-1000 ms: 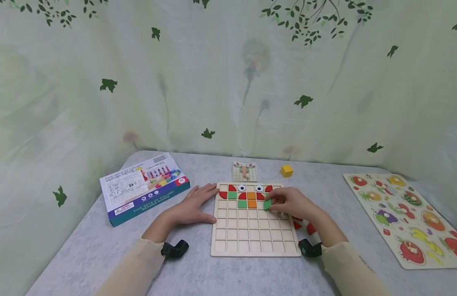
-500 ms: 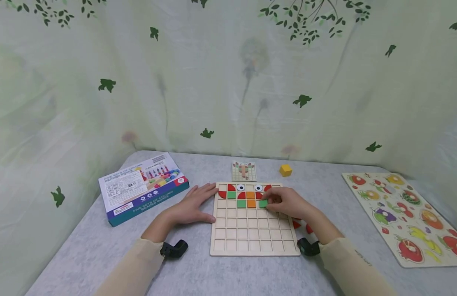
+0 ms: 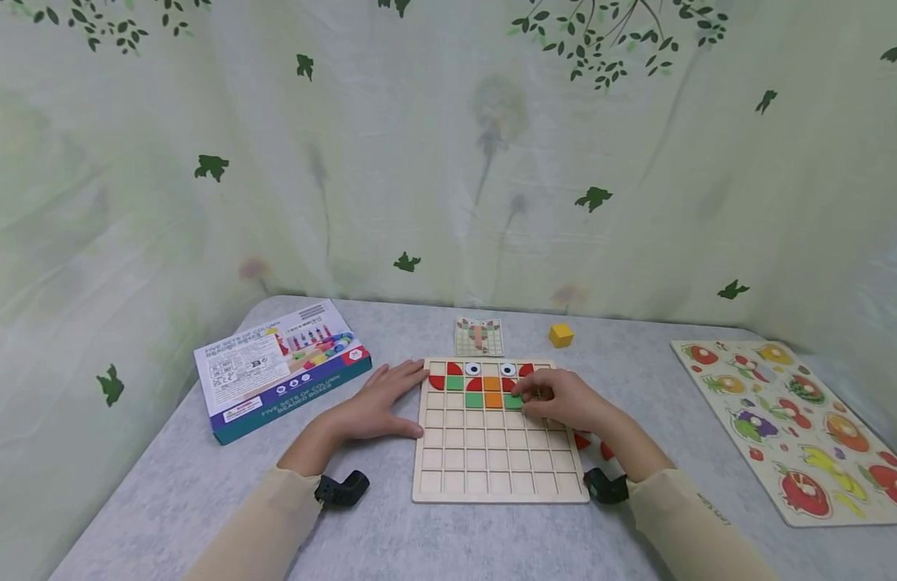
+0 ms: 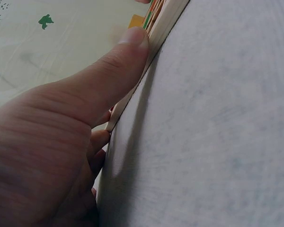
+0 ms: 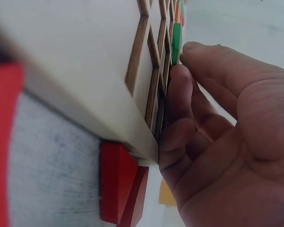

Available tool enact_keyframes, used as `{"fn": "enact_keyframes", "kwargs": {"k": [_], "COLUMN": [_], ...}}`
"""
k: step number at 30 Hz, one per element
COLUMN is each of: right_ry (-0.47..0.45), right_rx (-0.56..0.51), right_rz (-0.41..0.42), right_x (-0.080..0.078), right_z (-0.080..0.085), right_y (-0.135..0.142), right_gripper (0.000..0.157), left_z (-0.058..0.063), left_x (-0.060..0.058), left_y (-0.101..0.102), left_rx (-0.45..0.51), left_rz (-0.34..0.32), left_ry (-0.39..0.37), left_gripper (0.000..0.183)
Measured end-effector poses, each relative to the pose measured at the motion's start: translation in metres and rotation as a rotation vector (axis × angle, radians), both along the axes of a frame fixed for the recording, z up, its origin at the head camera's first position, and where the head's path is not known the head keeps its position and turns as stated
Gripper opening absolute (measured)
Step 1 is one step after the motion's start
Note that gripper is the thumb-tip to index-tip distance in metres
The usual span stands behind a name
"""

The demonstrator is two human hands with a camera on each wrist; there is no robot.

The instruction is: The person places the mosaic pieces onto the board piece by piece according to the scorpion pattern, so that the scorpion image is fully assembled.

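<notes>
A wooden grid board (image 3: 492, 460) lies flat on the table, its upper rows partly filled with red, green, orange and eye tiles. My right hand (image 3: 567, 397) is over the board's right part, fingers curled, thumb and fingertips at the near right edge of a green square tile (image 3: 513, 401). In the right wrist view that green tile (image 5: 176, 43) stands slightly above the grid ribs, against the fingertips. My left hand (image 3: 379, 403) rests spread along the board's left edge; the left wrist view shows the thumb (image 4: 125, 54) touching the board's side (image 4: 163, 23).
Loose red pieces (image 3: 606, 449) lie partly hidden under the right forearm. Behind the board are a pattern card (image 3: 479, 336) and a yellow cube (image 3: 561, 335). A boxed bead set (image 3: 281, 367) stands left, a fruit puzzle board (image 3: 790, 428) right.
The right hand has moved slightly left with the green square tile, which went from tilted in the fingers to lying over a cell right of the orange tile. The left hand stays put.
</notes>
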State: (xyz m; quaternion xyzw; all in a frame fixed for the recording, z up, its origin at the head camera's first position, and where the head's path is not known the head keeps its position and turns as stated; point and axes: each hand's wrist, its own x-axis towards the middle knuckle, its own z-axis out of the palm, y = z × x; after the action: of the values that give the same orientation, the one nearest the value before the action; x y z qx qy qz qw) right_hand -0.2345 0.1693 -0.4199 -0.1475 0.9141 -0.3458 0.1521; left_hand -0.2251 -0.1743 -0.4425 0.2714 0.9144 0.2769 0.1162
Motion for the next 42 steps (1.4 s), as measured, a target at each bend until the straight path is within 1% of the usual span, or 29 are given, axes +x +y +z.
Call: {"fn": "enact_keyframes", "kwargs": {"k": [5,8,15,20,27,32,37,42], "right_ry": [-0.015,-0.012,0.025,0.042,0.048,0.016,-0.017,-0.009], "right_rx": [-0.031,-0.048,-0.075,-0.076,-0.068,-0.038,-0.035,-0.049], "right_rz": [0.018,0.045,0.139,0.169,0.158,0.117,0.077,0.035], "right_x": [0.000,0.001,0.003,0.004,0.004,0.006,0.011,0.015], "right_z": [0.000,0.000,0.001,0.001,0.001,0.003,0.008,0.014], "right_y": [0.002,0.004,0.007,0.008,0.007,0.008,0.012,0.022], "right_gripper": [0.016,0.015,0.015,0.014,0.014,0.014,0.017,0.021], "left_z": [-0.001,0.000,0.001,0.001,0.000,0.002,0.001,0.002], "left_x": [0.000,0.001,0.002,0.002,0.002,0.002,0.001,0.000], "left_y": [-0.001,-0.001,-0.002,-0.002,-0.004,-0.003,-0.001,0.001], "left_rx": [-0.001,-0.003,-0.006,0.004,-0.002,0.000,-0.005,0.002], "left_rz": [0.000,0.004,0.010,0.008,0.006,0.005,0.001,0.000], "left_ry": [0.000,-0.004,-0.011,-0.011,-0.004,-0.009,-0.001,0.000], "left_gripper": [0.098,0.098,0.098,0.097,0.098,0.098,0.098,0.098]}}
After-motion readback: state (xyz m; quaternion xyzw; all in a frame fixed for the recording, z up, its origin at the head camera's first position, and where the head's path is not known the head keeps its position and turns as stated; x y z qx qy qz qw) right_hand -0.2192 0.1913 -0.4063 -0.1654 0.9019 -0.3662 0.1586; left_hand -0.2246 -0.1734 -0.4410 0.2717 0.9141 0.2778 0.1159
